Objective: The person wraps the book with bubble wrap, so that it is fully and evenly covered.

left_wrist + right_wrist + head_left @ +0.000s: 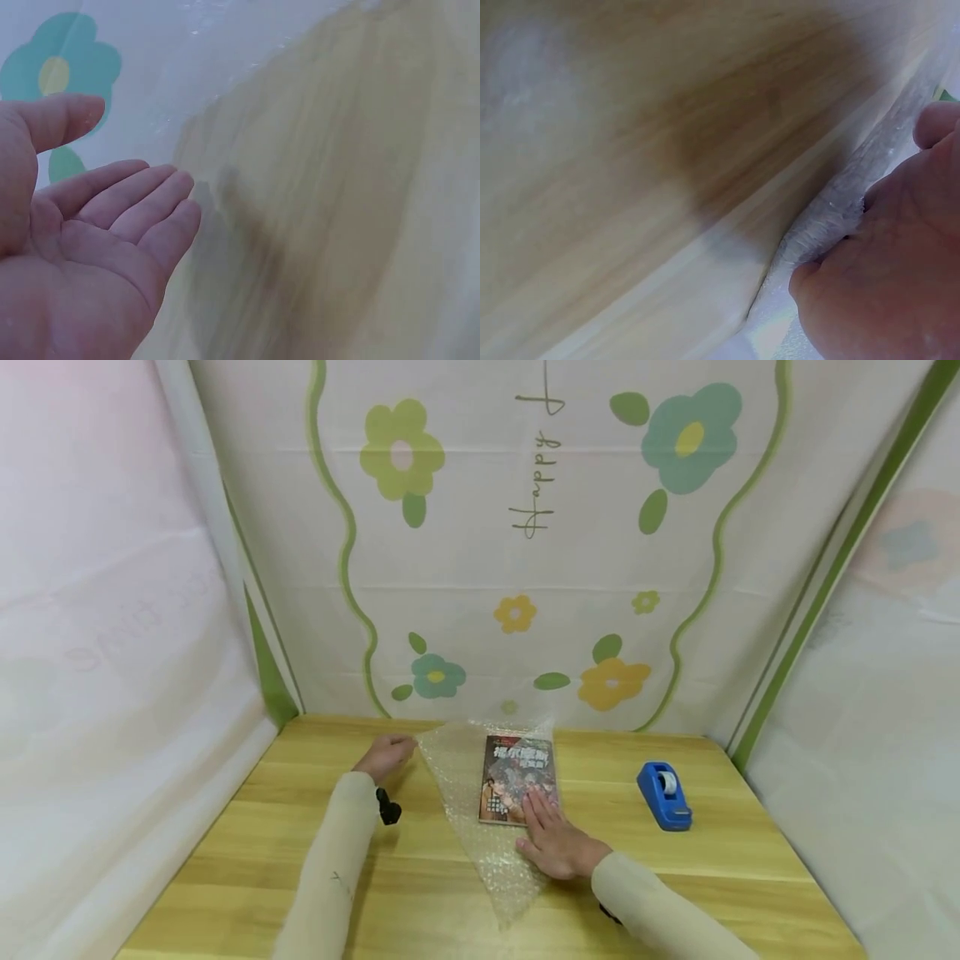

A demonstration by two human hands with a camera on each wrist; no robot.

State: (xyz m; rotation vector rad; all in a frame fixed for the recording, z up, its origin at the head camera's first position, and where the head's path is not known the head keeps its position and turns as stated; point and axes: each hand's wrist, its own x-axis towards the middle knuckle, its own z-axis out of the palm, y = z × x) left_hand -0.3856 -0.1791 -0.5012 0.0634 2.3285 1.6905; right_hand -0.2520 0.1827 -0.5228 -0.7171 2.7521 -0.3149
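1. A sheet of clear bubble wrap (480, 827) lies flat on the light wooden tabletop (675, 877), set cornerwise, with one corner pointing toward the person and the far edge near the back of the tabletop.
2. A paperback book with a dark illustrated cover (513, 777) lies face up on the middle of the bubble wrap, its long sides running away from the person.
3. The right hand (555, 843) lies palm down with straight fingers, pressing on the near right corner of the book and on the bubble wrap beside it; it grips nothing.
4. In the right wrist view the same hand (889, 262) rests on the crinkled plastic at the edge of the wood.
5. The left hand (384, 753) hovers just beside the left corner of the bubble wrap; the left wrist view shows it (90, 232) with the palm open and fingers relaxed, holding nothing.
6. A blue plastic tape dispenser (663, 793) stands on the tabletop to the right, well apart from the book.
7. A white backdrop cloth printed with flowers (525, 527) hangs behind the tabletop.
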